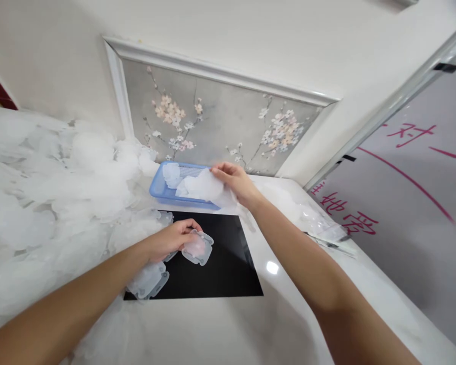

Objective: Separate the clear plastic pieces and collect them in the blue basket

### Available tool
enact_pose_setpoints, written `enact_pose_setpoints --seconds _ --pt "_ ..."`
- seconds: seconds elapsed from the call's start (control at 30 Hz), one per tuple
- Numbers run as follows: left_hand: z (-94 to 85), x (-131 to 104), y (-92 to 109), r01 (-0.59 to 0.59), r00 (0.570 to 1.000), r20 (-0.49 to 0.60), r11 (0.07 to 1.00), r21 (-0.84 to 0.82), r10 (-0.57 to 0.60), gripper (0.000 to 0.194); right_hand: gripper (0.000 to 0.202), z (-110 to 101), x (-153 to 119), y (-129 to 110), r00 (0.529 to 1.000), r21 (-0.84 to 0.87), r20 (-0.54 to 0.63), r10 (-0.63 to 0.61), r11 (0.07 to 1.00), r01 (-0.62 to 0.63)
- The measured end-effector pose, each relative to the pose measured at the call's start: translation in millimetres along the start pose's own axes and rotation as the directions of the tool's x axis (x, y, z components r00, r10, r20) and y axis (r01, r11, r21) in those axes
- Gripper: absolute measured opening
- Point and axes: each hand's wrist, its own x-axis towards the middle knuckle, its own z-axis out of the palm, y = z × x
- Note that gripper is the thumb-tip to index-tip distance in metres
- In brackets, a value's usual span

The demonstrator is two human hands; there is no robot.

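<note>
My left hand (171, 238) pinches a translucent, frosted plastic piece (198, 248) with a notched outline over the black mat (228, 276). Beyond the mat, my right hand (236, 183) is at the right end of a blue plastic basket (158, 186), thumb and fingers closed on a thin white translucent sheet (207, 185). More thin whitish pieces (172, 175) lie in the basket's left end. Notched plastic pieces (152, 280) like the one in my left hand overlap the mat's left edge, partly behind my left forearm.
A large heap of translucent white pieces (45, 203) covers the left side of the white table (197, 329). Clear plastic wrapping (323, 223) lies at the right. Behind stand a wall with a framed floral panel (220, 116) and a whiteboard (410, 182) with red writing.
</note>
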Motion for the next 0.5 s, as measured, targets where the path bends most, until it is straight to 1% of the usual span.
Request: enact_pose_setpoints --seconds 0.03,0.07,0.1,0.17,0.23,0.3,0.37,0.4,0.43,0.5 --pt "0.3 -1 1 -0.003 1.000 0.001 1.000 0.002 0.003 0.024 0.031 0 14 3 1.000 -0.081 -0.007 -0.009 0.997 0.008" --pt "0.6 -2 1 -0.006 1.000 0.002 1.000 0.005 0.006 0.023 0.028 -1 26 6 1.000 -0.157 -0.010 0.009 0.987 -0.011" --pt "0.9 -2 2 -0.008 1.000 0.002 1.000 0.007 0.008 0.023 0.026 -3 37 10 1.000 -0.192 -0.022 0.017 0.981 -0.021" --pt "1.4 -3 3 -0.007 1.000 0.001 1.000 0.010 0.007 0.023 0.023 -8 52 17 0.997 -0.226 -0.071 0.013 0.974 -0.028" --pt "1.7 -4 4 -0.002 1.000 -0.001 1.000 0.007 0.002 0.023 0.024 -15 55 22 0.990 -0.227 -0.140 -0.020 0.974 -0.012" --pt "1.6 -4 4 0.000 1.000 -0.013 1.000 -0.001 0.000 0.021 0.028 -20 44 25 0.980 -0.215 -0.194 -0.052 0.976 0.009" --pt "1.3 -3 3 -0.001 0.999 -0.033 1.000 -0.010 0.001 0.019 0.031 -22 22 24 0.977 -0.198 -0.200 -0.069 0.980 0.028" --pt "1.5 -2 3 -0.006 0.999 -0.045 1.000 -0.013 0.005 0.018 0.032 -21 7 24 0.981 -0.192 -0.181 -0.070 0.981 0.034" --pt "1.9 -1 2 -0.013 0.998 -0.056 1.000 -0.014 0.012 0.017 0.031 -19 -10 23 0.988 -0.192 -0.137 -0.070 0.980 0.043" --pt "4.1 1 0 -0.040 0.996 -0.077 0.999 -0.009 0.040 0.015 0.029 -9 -46 24 1.000 -0.219 -0.013 -0.007 0.976 0.004"
